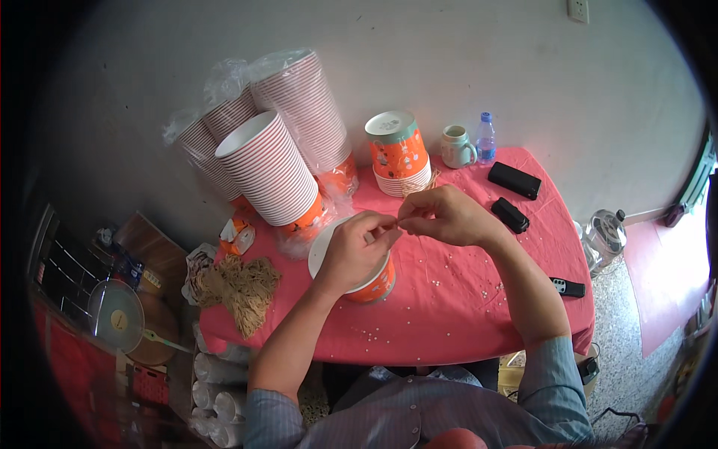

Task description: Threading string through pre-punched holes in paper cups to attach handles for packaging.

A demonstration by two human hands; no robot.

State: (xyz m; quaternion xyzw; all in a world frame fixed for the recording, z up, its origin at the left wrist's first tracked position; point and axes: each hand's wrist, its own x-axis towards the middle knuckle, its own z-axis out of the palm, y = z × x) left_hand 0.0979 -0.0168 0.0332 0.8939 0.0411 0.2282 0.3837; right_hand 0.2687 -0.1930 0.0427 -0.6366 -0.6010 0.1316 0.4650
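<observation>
Head view: left hand (355,251), right hand (445,215) both pinching string (394,222) above cup (366,284).

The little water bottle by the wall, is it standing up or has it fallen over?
Standing up. The water bottle sits on its base on the red tablecloth, blue cap on top, beside the mug.

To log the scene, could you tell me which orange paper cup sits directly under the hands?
The lone orange cup beneath the left hand, apart from the stacks behind.
</observation>
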